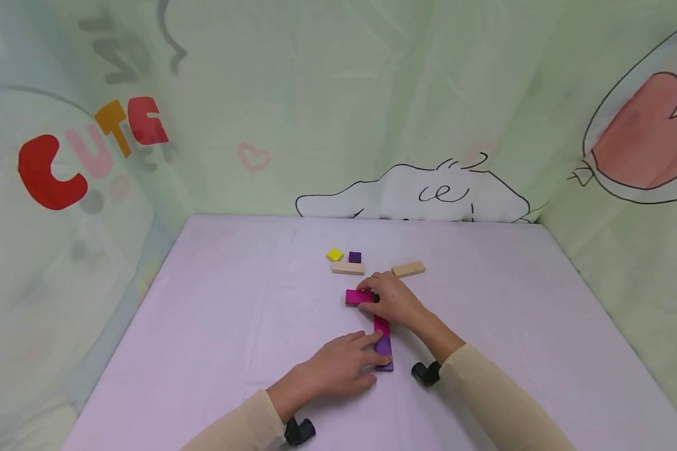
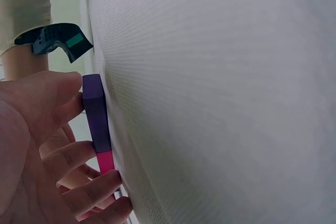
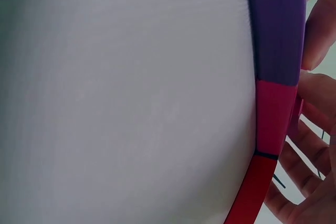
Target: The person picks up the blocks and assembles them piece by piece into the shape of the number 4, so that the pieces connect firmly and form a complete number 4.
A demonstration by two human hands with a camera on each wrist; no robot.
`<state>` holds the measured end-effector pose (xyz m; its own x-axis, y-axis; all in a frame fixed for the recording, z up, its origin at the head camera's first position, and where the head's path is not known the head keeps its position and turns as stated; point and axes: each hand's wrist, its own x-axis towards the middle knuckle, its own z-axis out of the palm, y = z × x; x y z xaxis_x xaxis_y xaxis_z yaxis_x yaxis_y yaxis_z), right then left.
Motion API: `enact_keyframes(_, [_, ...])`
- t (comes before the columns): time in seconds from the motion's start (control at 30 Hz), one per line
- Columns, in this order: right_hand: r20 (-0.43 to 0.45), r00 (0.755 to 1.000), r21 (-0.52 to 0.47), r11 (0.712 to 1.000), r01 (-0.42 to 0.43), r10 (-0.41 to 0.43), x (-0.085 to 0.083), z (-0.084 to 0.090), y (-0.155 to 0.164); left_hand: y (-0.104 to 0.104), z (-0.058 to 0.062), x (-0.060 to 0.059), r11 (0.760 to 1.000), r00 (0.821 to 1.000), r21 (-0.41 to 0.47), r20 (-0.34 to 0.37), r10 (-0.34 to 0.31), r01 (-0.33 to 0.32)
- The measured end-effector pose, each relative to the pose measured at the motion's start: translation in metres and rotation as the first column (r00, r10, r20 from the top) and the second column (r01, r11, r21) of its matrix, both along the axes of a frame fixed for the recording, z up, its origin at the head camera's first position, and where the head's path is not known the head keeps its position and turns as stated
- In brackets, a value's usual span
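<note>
In the head view, my right hand (image 1: 393,299) pinches the right end of a magenta block (image 1: 354,297) between thumb and fingers. My left hand (image 1: 340,366) reaches in from the left, its fingers fairly straight. Its fingertips rest on a flat purple block (image 1: 385,359) and by the pink block (image 1: 380,324) joined end to end with it. The left wrist view has the thumb beside the end of the purple block (image 2: 95,111). Past the pink block (image 3: 275,116), a red block (image 3: 252,192) continues the row in the right wrist view. My right hand partly hides a dark piece.
Behind my hands lie a yellow block (image 1: 335,254), a small dark purple block (image 1: 355,257) and two plain wooden blocks, one on the left (image 1: 348,269) and one on the right (image 1: 409,269). Everything sits on a pale cloth-covered table (image 1: 231,282) with printed curtains around it.
</note>
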<state>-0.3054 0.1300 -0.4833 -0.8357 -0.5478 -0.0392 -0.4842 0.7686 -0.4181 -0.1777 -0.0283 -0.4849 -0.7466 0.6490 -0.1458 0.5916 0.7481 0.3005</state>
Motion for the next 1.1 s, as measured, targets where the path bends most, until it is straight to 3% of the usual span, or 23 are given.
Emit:
enact_keyframes(0.5, [-0.011,1.000,0.031,0.999,-0.016,0.016,0.0000,-0.0026,0.0008,0.0005,0.0013,-0.0001,1.000,1.000,-0.018,0.000,-0.001,0.001])
enact_keyframes(1.1, [0.044,0.999,0.031,1.000,0.001,-0.003,0.0015,0.0024,0.0030,0.0012,0.0021,0.0012,1.000,1.000,-0.018,0.029,0.011,-0.010])
